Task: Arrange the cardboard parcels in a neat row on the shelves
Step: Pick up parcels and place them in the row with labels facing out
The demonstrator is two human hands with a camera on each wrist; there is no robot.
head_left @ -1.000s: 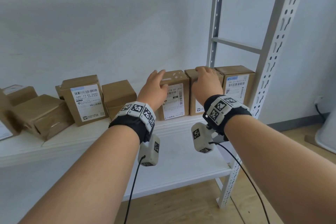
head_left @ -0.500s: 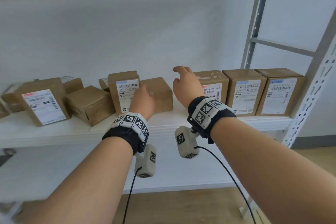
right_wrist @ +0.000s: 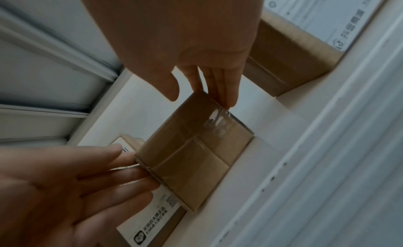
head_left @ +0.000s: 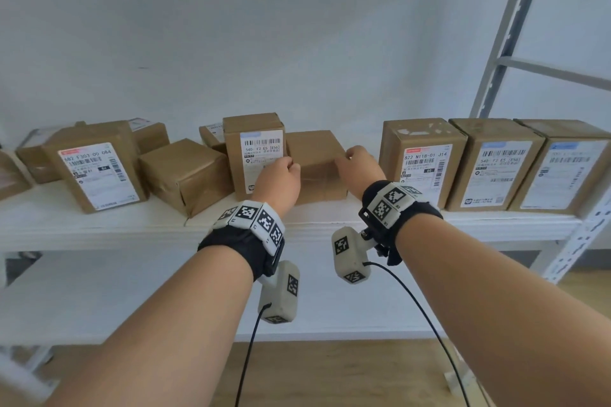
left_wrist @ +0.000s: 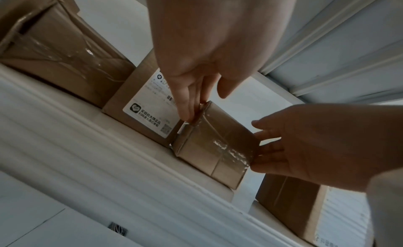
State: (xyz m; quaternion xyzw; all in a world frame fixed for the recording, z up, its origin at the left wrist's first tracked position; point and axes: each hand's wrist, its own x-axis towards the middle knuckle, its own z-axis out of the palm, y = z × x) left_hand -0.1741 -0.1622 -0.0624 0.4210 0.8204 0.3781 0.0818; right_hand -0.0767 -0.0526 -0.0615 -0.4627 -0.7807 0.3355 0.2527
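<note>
A plain brown taped parcel (head_left: 315, 165) (left_wrist: 213, 147) (right_wrist: 194, 152) sits on the white shelf (head_left: 99, 225), just right of an upright labelled parcel (head_left: 254, 152). My left hand (head_left: 279, 175) (left_wrist: 205, 102) lays straight fingers against the plain parcel's left side, in the gap beside the labelled one. My right hand (head_left: 357, 163) (right_wrist: 200, 100) lays straight fingers against its right side. Both thumbs stand clear of the cardboard. To the right, three labelled parcels (head_left: 423, 162) (head_left: 496, 165) (head_left: 568, 172) stand side by side in a row.
Several more parcels lie at odd angles on the left, among them a labelled one (head_left: 96, 168) and a tilted taped one (head_left: 185, 175). A gap of bare shelf separates the plain parcel from the row. A metal post (head_left: 506, 30) rises at right; a lower shelf (head_left: 132, 291) sits below.
The view swung left. Both hands left the row at the right; the left reached the plain parcel first, then the right came down onto its other side.
</note>
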